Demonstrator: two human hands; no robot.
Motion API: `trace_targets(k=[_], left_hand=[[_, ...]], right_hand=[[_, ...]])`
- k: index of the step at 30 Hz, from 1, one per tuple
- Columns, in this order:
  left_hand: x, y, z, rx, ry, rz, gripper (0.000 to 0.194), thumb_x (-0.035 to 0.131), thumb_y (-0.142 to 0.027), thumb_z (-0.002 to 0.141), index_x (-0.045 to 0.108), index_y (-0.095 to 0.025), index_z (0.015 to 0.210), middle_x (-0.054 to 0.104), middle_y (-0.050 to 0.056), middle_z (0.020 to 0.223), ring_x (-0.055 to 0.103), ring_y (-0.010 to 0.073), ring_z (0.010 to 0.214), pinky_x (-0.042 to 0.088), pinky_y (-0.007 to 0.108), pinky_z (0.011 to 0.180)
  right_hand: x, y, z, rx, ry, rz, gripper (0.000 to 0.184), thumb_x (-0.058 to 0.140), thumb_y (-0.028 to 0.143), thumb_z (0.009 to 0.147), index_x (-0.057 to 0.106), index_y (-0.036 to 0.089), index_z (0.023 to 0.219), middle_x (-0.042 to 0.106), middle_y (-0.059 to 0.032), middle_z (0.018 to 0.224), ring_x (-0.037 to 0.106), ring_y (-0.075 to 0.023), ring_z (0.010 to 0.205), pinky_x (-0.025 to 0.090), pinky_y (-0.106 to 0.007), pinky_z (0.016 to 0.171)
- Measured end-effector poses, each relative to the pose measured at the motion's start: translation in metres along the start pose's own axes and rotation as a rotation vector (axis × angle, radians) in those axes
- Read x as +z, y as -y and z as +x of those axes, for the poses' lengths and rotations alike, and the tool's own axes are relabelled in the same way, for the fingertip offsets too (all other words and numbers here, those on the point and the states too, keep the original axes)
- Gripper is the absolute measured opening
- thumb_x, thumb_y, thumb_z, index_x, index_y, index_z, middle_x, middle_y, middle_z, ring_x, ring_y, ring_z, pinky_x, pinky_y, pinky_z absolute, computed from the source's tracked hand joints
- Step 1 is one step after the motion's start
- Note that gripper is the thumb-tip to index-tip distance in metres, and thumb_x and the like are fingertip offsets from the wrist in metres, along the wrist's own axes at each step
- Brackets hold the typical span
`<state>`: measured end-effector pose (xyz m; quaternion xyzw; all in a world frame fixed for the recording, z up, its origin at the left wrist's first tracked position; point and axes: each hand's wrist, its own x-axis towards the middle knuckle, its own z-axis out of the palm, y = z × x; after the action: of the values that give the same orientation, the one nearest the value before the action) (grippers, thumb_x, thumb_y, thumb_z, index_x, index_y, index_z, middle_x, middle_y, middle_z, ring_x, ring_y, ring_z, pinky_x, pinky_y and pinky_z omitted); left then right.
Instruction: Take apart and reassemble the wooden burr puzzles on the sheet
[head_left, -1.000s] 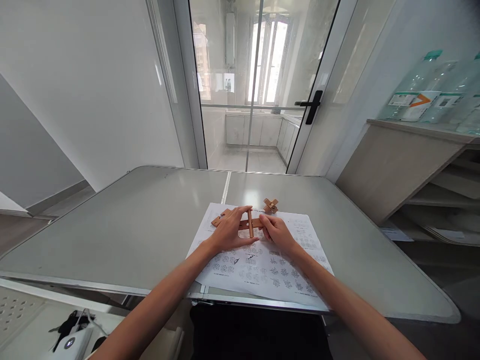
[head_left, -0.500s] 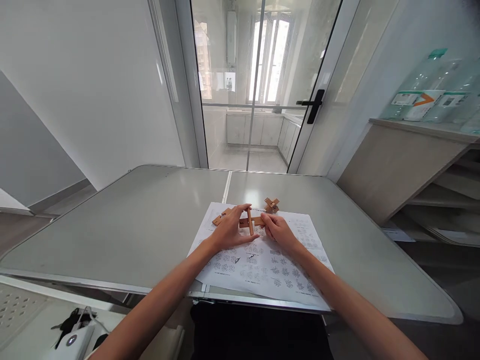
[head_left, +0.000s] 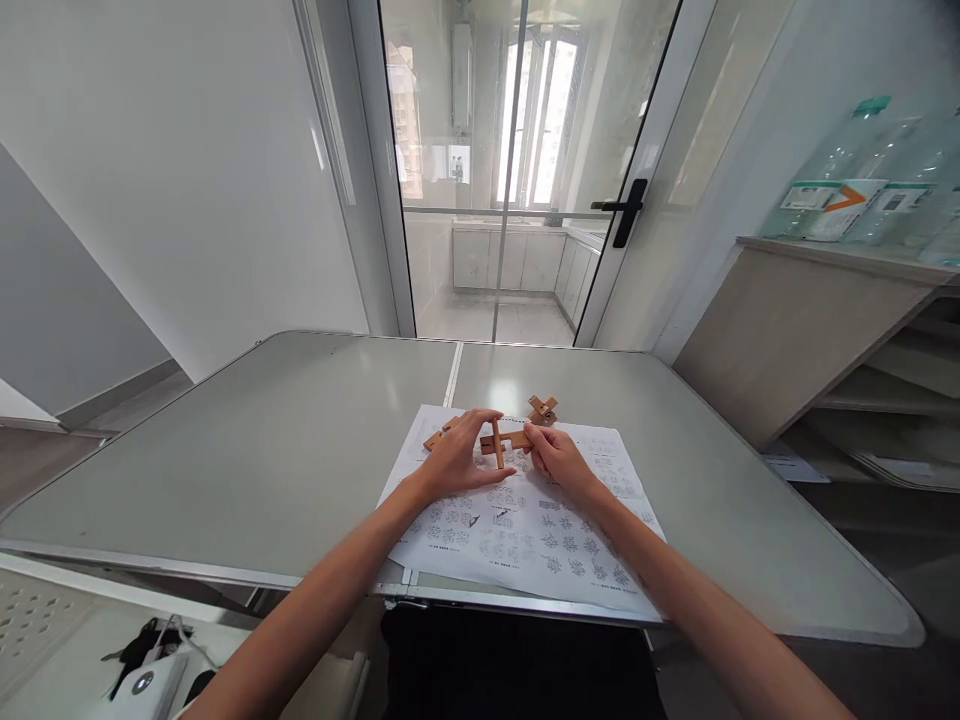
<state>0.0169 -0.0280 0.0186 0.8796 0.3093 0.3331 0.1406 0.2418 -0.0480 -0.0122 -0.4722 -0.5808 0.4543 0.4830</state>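
Between the thumb and fingertips of my left hand a slim wooden puzzle piece is held by its two ends, roughly upright in the view. My right hand pinches the right end of another wooden puzzle piece, which crosses the first one. I cannot tell whether the two are joined. Under both hands lies a printed instruction sheet with rows of small drawings. More wooden pieces rest on the sheet just left of my left hand, partly hidden by it. An assembled wooden cross sits at the sheet's far edge.
The grey table extends to both sides, with a glass door behind it. Plastic bottles stand on a shelf unit at right. At lower left are keys and a white device.
The crossing piece in my right hand has shifted slightly right relative to the upright one. The left hand keeps its hold, and the upright piece has moved a little left.
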Motion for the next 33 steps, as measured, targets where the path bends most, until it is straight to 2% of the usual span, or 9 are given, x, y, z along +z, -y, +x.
trace_targets(k=[7,13,18,22,25,29,33], left_hand=[[-0.010,0.002,-0.001,-0.023,0.007,-0.007,0.065,0.084,-0.050,0.082,0.052,-0.026,0.132,0.063,0.011,0.134,0.065,0.0304,0.124,0.056,0.046,0.103],[-0.023,0.018,-0.007,0.006,-0.005,-0.002,0.062,0.082,-0.048,0.084,0.051,-0.027,0.134,0.060,0.012,0.136,0.062,0.0296,0.125,0.055,0.047,0.106],[-0.010,0.030,-0.008,-0.044,-0.037,0.133,0.068,0.083,-0.045,0.083,0.048,-0.027,0.139,0.057,0.013,0.142,0.057,0.0343,0.132,0.052,0.054,0.110],[0.000,0.033,-0.007,-0.081,-0.028,0.182,0.069,0.080,-0.046,0.085,0.047,-0.024,0.141,0.060,0.013,0.138,0.058,0.0352,0.129,0.051,0.054,0.110],[0.000,0.033,-0.007,-0.112,-0.008,0.193,0.071,0.080,-0.049,0.084,0.049,-0.022,0.143,0.063,0.014,0.136,0.058,0.0363,0.128,0.051,0.054,0.109],[-0.003,0.031,-0.006,-0.090,0.041,0.195,0.062,0.077,-0.053,0.086,0.057,-0.021,0.135,0.066,0.014,0.135,0.057,0.0360,0.130,0.048,0.053,0.111],[-0.004,0.030,-0.005,-0.065,0.057,0.189,0.059,0.076,-0.058,0.087,0.061,-0.022,0.131,0.066,0.012,0.137,0.057,0.0340,0.131,0.046,0.052,0.113]], right_hand=[[0.000,-0.002,0.001,-0.009,-0.001,-0.016,0.064,0.052,0.081,0.092,0.056,0.023,0.068,0.046,0.0043,0.043,0.034,-0.0125,0.040,0.027,-0.028,0.042],[-0.016,0.001,-0.001,0.068,-0.050,0.088,0.063,0.057,0.082,0.089,0.053,0.023,0.066,0.045,0.0051,0.044,0.033,-0.0108,0.040,0.030,-0.026,0.041],[-0.012,0.001,-0.002,0.026,-0.033,0.017,0.063,0.054,0.080,0.091,0.055,0.022,0.067,0.048,0.0041,0.045,0.038,-0.0123,0.041,0.033,-0.027,0.044],[-0.007,0.001,-0.001,-0.005,-0.046,-0.048,0.062,0.051,0.079,0.094,0.060,0.022,0.072,0.051,0.0037,0.049,0.043,-0.0139,0.043,0.036,-0.028,0.048],[-0.008,0.000,0.000,-0.017,-0.086,-0.072,0.060,0.050,0.077,0.095,0.057,0.022,0.070,0.052,0.0034,0.052,0.045,-0.0144,0.045,0.038,-0.029,0.050],[-0.010,-0.003,0.001,-0.038,-0.106,-0.126,0.058,0.051,0.075,0.096,0.053,0.024,0.070,0.054,0.0029,0.055,0.046,-0.0149,0.047,0.039,-0.029,0.051],[-0.009,-0.003,0.000,-0.067,-0.099,-0.180,0.053,0.054,0.074,0.095,0.060,0.023,0.079,0.058,0.0026,0.062,0.046,-0.0145,0.047,0.040,-0.030,0.052]])
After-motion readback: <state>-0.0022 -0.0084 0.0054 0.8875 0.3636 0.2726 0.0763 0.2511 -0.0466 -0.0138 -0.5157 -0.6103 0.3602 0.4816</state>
